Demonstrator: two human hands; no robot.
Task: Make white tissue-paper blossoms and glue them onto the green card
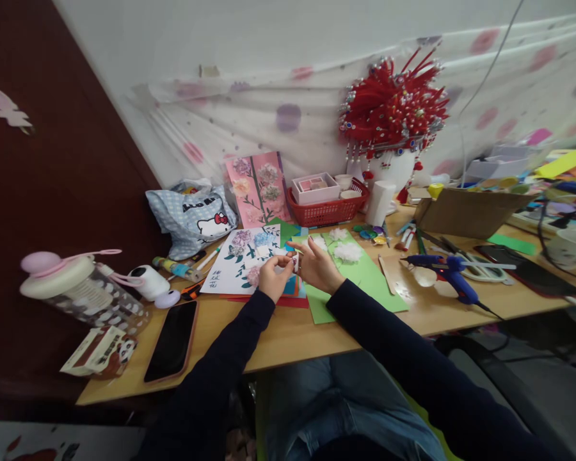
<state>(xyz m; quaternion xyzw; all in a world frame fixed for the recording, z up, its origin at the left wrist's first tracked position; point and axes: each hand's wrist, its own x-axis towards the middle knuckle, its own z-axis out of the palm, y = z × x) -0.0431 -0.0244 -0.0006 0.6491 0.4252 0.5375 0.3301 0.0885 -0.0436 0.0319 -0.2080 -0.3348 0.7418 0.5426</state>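
My left hand [274, 276] is closed, its thumb and fingertips pinched together at a very small reddish and white piece too small to name. Facing it, my right hand [320, 266] has its fingers stretched out and apart, their tips beside that piece. Both hands are raised over the inner edges of two sheets. Left of them lies a white sheet [221, 266] with paper-like flowers, dark leaves and handwriting. Under and right of my right hand is a light green sheet [365, 285], bearing fluffy white flowers [348, 251].
A blue glue gun [448, 272], a wooden stick [386, 274] and a dark phone [523, 269] lie to the right. Leftward are another phone [171, 339], a bottle [89, 291] and a checked bag [194, 218]. Behind stand a red basket [329, 210] and a pink flower panel [259, 189].
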